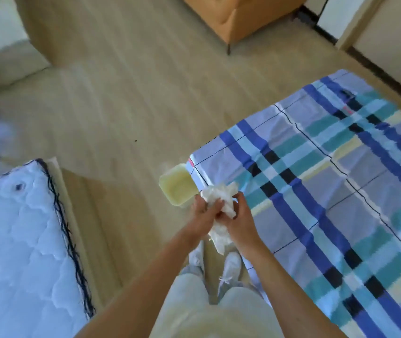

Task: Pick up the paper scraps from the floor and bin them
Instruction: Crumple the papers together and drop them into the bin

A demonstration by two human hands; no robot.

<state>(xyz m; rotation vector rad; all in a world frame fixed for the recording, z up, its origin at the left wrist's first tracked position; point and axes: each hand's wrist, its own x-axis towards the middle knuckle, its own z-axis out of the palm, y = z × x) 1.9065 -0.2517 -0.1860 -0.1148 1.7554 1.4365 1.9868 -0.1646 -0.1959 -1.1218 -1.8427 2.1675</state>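
Observation:
A bunch of crumpled white paper scraps [220,195] is pressed between both hands at the lower middle of the head view. My left hand [202,213] grips the scraps from the left, and my right hand [239,215] closes on them from the right. Some paper hangs down below the hands. A pale yellow bin [178,185] stands on the wooden floor just beyond and to the left of the hands, its open top facing up. The hands are close to its near rim, slightly right of it.
A bed with a blue, teal and black checked sheet [328,191] fills the right side. A white quilted mattress [16,240] lies at the lower left. An orange armchair [238,18] stands at the top. My white shoes [228,267] are on the floor [121,106] below the hands.

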